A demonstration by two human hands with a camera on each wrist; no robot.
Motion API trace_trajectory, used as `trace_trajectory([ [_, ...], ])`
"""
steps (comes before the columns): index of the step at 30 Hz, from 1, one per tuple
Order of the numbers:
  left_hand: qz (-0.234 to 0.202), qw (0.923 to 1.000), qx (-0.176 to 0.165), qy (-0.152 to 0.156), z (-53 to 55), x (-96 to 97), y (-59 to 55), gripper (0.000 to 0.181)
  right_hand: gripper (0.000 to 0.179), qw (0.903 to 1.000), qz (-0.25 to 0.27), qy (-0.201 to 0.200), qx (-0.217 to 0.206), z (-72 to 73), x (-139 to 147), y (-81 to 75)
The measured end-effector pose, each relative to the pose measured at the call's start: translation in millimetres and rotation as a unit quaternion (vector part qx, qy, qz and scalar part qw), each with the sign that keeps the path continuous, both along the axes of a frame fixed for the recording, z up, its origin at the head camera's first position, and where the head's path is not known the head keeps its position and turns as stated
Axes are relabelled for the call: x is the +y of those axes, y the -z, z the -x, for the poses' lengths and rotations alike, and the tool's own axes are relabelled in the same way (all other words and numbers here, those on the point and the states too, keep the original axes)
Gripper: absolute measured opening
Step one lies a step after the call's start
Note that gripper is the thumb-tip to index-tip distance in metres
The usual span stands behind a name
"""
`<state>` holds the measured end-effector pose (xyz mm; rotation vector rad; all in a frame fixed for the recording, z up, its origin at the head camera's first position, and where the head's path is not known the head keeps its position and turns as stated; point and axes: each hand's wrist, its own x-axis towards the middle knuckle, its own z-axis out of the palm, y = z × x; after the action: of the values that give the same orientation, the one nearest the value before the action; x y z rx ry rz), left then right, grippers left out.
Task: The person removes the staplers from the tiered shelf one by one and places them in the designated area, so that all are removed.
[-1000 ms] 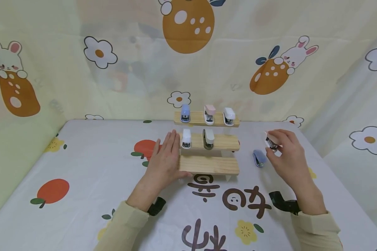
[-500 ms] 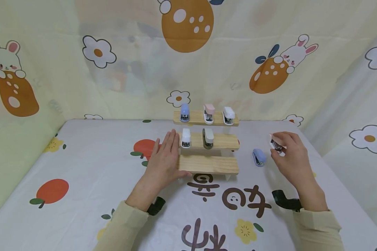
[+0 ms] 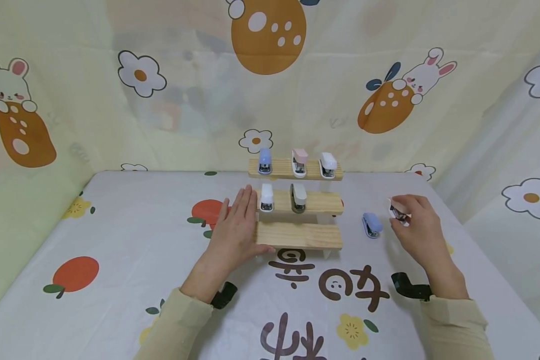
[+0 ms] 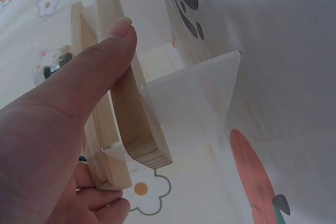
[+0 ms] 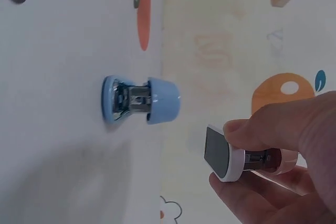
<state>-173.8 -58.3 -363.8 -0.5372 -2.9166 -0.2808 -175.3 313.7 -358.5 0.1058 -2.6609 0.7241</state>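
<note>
A three-tier wooden display rack with translucent side supports stands mid-table. My left hand lies along its left end with fingers straight. In the left wrist view, the thumb presses the front edge of the lowest shelf. Right of the rack, my right hand pinches a mini stapler with a white base and pink top. Its dark base pad faces left in the right wrist view. Beside that hand, a blue mini stapler rests on the table.
On the top shelf stand a blue stapler, a pink stapler and a white stapler. The middle shelf bears a white stapler and a grey stapler. A printed curtain hangs behind the table.
My right hand has moved slightly right and toward me with the pink-and-white stapler, away from the blue one. My left hand keeps its place on the rack.
</note>
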Motion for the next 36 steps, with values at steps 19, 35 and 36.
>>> trace_trajectory([
  [19,0.009,0.9998,-0.015,-0.007,0.6,0.2,-1.5,0.133,0.046,0.9968,0.004,0.010,-0.080,13.0,12.2,24.8],
  [35,0.003,0.9998,-0.017,-0.005,0.9,-0.2,-1.5,0.133,0.044,0.9903,-0.003,0.013,-0.138,22.5,19.1,36.6],
  [36,0.002,0.9998,-0.018,-0.005,0.9,-0.1,-1.6,0.133,0.045,0.9898,-0.005,0.012,-0.142,22.6,19.6,36.8],
])
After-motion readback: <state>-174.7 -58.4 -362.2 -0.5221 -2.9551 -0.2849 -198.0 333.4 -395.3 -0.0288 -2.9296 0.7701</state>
